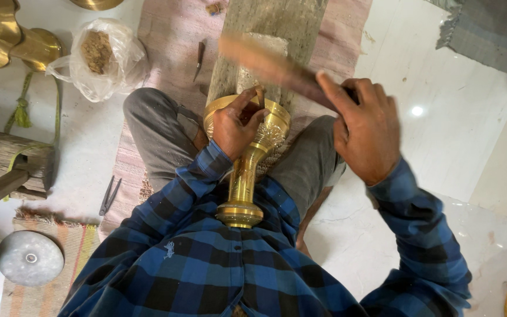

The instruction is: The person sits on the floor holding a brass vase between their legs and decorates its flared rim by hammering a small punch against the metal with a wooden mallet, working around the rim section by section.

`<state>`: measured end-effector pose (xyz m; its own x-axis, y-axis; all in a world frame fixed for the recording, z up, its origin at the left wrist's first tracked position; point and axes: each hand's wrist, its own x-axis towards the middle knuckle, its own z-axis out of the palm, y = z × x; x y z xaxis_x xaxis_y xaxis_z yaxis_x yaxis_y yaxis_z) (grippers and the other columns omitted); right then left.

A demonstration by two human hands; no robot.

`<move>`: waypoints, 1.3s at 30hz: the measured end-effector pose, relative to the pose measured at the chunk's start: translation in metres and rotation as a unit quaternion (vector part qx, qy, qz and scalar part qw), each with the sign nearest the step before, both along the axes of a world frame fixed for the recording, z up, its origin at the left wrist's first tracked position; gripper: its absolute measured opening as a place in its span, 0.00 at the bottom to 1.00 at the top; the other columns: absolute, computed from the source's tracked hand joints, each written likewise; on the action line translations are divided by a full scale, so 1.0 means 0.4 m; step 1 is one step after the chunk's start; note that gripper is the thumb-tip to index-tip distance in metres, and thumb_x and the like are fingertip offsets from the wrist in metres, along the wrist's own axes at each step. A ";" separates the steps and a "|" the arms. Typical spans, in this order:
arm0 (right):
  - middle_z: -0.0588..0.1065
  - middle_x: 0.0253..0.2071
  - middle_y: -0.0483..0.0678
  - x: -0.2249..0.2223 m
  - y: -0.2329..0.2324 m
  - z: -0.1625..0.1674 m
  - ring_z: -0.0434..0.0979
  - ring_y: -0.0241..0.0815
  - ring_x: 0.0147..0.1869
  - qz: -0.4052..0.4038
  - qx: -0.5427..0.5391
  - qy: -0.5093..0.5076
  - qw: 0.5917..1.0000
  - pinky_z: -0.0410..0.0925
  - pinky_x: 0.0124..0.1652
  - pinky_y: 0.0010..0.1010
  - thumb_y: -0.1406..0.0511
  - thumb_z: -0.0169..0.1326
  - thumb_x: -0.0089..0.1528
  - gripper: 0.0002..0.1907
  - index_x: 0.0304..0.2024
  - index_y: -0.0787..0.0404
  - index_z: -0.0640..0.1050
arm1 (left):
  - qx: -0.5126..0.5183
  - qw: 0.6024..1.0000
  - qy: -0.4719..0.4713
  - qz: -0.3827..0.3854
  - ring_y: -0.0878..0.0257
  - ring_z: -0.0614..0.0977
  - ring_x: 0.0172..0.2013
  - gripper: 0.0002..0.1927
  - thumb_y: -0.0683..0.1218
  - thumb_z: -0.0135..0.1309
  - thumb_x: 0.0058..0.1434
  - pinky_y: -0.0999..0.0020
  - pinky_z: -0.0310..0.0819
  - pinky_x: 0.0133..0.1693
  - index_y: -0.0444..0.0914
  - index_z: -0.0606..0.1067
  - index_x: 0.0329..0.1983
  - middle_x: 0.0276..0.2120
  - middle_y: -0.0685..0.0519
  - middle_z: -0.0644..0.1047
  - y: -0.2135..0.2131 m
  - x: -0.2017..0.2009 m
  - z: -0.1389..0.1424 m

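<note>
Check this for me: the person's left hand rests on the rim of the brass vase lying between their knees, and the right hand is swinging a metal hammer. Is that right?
Not quite. In the head view the right hand swings a wooden mallet, not a metal hammer. The rest holds: the left hand rests on the rim of the brass vase lying between the knees.

One view only, worn on the head and aimed almost straight down. Looks over a blue checked shirt at the bottom edge, across bent knees, toward a wooden block at the top. Close enough that both forearms fill the middle: left hand and right hand near centre, either side of a brass stand. Wide enough to catch pale floor on the right and a plastic bag upper left. Nothing shared with a second view.
</note>
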<state>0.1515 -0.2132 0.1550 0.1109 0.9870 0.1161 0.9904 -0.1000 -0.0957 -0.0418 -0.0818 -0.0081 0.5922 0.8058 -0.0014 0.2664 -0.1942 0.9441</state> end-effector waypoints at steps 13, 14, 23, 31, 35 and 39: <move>0.71 0.54 0.53 -0.019 -0.008 -0.004 0.70 0.51 0.55 -0.034 0.065 0.145 0.987 0.63 0.55 0.41 0.76 0.54 0.61 0.36 0.73 0.54 0.71 | -0.027 0.999 -0.032 -0.020 0.61 0.88 0.35 0.25 0.40 0.63 0.62 0.69 0.86 0.40 0.38 0.74 0.63 0.36 0.46 0.85 -0.003 -0.004 0.025; 0.72 0.52 0.52 -0.020 -0.009 -0.003 0.70 0.50 0.53 -0.025 0.043 0.091 0.995 0.63 0.52 0.41 0.75 0.55 0.59 0.36 0.71 0.51 0.73 | -0.018 0.999 -0.039 -0.024 0.61 0.89 0.36 0.24 0.40 0.63 0.62 0.69 0.86 0.41 0.38 0.74 0.63 0.37 0.46 0.85 -0.005 -0.004 0.025; 0.73 0.52 0.51 -0.016 -0.030 -0.012 0.71 0.49 0.51 -0.023 0.037 0.031 0.999 0.62 0.50 0.42 0.76 0.56 0.58 0.37 0.70 0.49 0.75 | 0.012 0.999 -0.023 -0.025 0.60 0.89 0.37 0.23 0.40 0.64 0.63 0.68 0.86 0.41 0.38 0.75 0.62 0.39 0.46 0.85 -0.008 -0.002 0.018; 0.74 0.50 0.48 -0.032 -0.041 -0.021 0.71 0.48 0.50 -0.029 0.029 -0.018 0.999 0.61 0.49 0.42 0.75 0.58 0.58 0.35 0.68 0.45 0.77 | 0.038 0.997 -0.032 -0.050 0.58 0.89 0.37 0.24 0.40 0.64 0.62 0.66 0.87 0.41 0.36 0.75 0.61 0.40 0.44 0.85 -0.008 -0.003 0.026; 0.72 0.54 0.52 -0.026 -0.049 -0.026 0.70 0.50 0.54 -0.052 0.054 0.091 0.993 0.62 0.53 0.41 0.76 0.55 0.61 0.35 0.71 0.50 0.73 | 0.028 0.998 -0.038 -0.052 0.58 0.89 0.38 0.23 0.39 0.64 0.63 0.66 0.87 0.42 0.36 0.75 0.61 0.40 0.44 0.85 -0.005 -0.004 0.023; 0.74 0.52 0.50 -0.022 -0.056 -0.030 0.71 0.49 0.51 -0.046 0.034 0.016 0.998 0.61 0.51 0.41 0.77 0.55 0.59 0.37 0.70 0.46 0.76 | 0.055 0.996 -0.026 -0.060 0.58 0.89 0.38 0.22 0.39 0.64 0.63 0.65 0.87 0.42 0.34 0.75 0.60 0.42 0.43 0.85 0.002 0.000 0.021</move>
